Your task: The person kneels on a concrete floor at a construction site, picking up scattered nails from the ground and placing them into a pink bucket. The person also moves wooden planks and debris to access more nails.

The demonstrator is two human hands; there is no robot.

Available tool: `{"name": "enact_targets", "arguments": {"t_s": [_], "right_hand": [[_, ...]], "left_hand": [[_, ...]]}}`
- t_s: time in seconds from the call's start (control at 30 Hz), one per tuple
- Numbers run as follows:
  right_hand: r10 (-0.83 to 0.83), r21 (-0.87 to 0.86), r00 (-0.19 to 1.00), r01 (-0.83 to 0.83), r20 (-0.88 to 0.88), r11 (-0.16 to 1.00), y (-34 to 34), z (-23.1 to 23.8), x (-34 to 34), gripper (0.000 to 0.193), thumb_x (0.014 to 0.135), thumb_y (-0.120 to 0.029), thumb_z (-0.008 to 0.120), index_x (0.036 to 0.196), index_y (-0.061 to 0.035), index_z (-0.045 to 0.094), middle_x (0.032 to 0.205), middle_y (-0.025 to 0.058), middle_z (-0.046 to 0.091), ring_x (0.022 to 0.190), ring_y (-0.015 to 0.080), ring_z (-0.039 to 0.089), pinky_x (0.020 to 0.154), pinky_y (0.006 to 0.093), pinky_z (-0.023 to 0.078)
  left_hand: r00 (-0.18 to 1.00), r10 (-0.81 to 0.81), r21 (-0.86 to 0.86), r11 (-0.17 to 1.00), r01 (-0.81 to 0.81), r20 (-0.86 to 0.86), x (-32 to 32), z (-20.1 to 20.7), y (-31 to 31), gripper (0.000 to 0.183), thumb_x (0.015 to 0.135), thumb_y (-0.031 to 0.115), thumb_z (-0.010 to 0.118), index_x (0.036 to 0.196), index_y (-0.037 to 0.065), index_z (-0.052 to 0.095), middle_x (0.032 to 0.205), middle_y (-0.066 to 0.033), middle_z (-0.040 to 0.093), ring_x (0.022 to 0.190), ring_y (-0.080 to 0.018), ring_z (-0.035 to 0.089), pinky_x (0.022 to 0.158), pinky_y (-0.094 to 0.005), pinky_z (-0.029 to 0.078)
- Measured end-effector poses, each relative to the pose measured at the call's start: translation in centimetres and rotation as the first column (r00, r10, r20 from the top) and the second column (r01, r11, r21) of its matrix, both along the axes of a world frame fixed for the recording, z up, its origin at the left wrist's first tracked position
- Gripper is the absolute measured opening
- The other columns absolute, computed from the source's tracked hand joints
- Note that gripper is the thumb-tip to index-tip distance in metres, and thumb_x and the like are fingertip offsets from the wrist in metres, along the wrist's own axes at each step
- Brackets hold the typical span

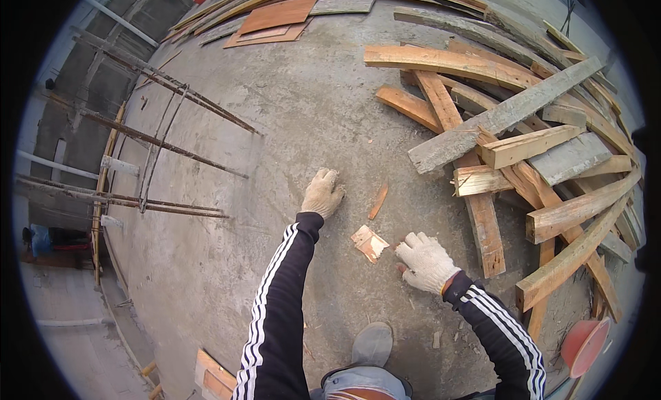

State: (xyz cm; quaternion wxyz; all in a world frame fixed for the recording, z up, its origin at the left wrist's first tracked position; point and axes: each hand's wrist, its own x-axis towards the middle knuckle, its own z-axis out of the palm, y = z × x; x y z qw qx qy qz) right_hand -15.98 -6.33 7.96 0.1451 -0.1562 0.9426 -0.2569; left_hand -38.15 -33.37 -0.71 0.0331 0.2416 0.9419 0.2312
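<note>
My left hand [321, 193], in a white knit glove, reaches out low over the concrete floor. Its thumb stands apart from the loosely bent fingers, and nothing shows in it. Closer to me on the right, my right hand [425, 262] wears a similar glove with bare fingertips showing. Its fingers and thumb are apart, just right of a broken piece of thin wood [370, 244], with no visible grip on it. Between the two hands, a narrow reddish wood splinter [377, 202] lies on the floor.
A jumbled pile of timber [482, 142] covers the right side. Rusty rebar rods [186, 150] jut in from the left. Panels [275, 18] lie at the far side. A pink bucket [584, 346] stands near right, a board [215, 374] near left.
</note>
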Motion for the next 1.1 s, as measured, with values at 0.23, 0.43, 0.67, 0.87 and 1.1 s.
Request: {"name": "enact_targets", "arguments": {"t_s": [0.23,0.43,0.67,0.87,1.1], "right_hand": [[-0.279,-0.017,0.939,0.281,-0.199,0.959,-10.2,-9.1,-20.9,0.046,0.097,-0.035,0.065,0.136,-0.0100,0.063,0.146,0.0160,0.056,0.139,0.0370,0.050,0.113,0.0537,0.040],[-0.382,0.011,0.902,0.392,-0.202,0.920,-12.1,-11.6,-24.3,0.051,0.097,-0.040,0.060,0.138,-0.0099,0.064,0.151,0.0129,0.055,0.149,0.0362,0.041,0.123,0.0593,0.025],[-0.373,-0.037,0.924,0.371,-0.082,0.928,-10.9,-10.7,-25.1,0.051,0.096,-0.041,0.061,0.136,-0.0103,0.066,0.152,0.0132,0.054,0.149,0.0350,0.042,0.122,0.0595,0.027],[-0.385,-0.113,0.923,0.382,-0.005,0.917,-10.5,-10.9,-24.8,0.050,0.100,-0.038,0.057,0.140,-0.0095,0.063,0.157,0.0136,0.050,0.151,0.0344,0.040,0.123,0.0585,0.028],[-0.417,-0.169,0.907,0.401,-0.067,0.900,-10.6,-10.7,-24.9,0.049,0.098,-0.038,0.057,0.137,-0.0083,0.064,0.156,0.0151,0.051,0.150,0.0360,0.039,0.123,0.0572,0.028]], "left_hand": [[0.913,0.405,0.314,0.874,-0.370,-0.053,-9.9,-0.8,-0.1,0.043,0.092,0.018,0.071,0.131,0.002,0.063,0.127,-0.0218,0.062,0.108,-0.0389,0.066,0.091,-0.0442,0.053],[0.855,0.484,0.185,0.872,-0.453,-0.189,-27.2,-2.4,-4.9,0.043,0.088,0.018,0.072,0.125,-0.001,0.061,0.128,-0.0237,0.060,0.119,-0.0430,0.060,0.100,-0.0487,0.051],[0.895,0.355,-0.330,0.840,-0.432,-0.269,-44.6,-4.1,-12.2,0.043,0.090,0.016,0.067,0.131,0.005,0.060,0.140,-0.0226,0.057,0.124,-0.0443,0.060,0.103,-0.0520,0.052],[0.954,0.154,-0.559,0.781,-0.278,-0.259,-52.1,-8.0,-16.7,0.053,0.094,0.005,0.053,0.146,0.006,0.054,0.154,-0.0239,0.050,0.133,-0.0415,0.059,0.111,-0.0489,0.048],[0.892,0.336,-0.666,0.594,-0.450,-0.302,-46.5,-3.8,-12.0,0.027,0.098,0.018,0.061,0.123,0.007,0.063,0.124,-0.0184,0.069,0.119,-0.0380,0.067,0.098,-0.0535,0.050]]}}
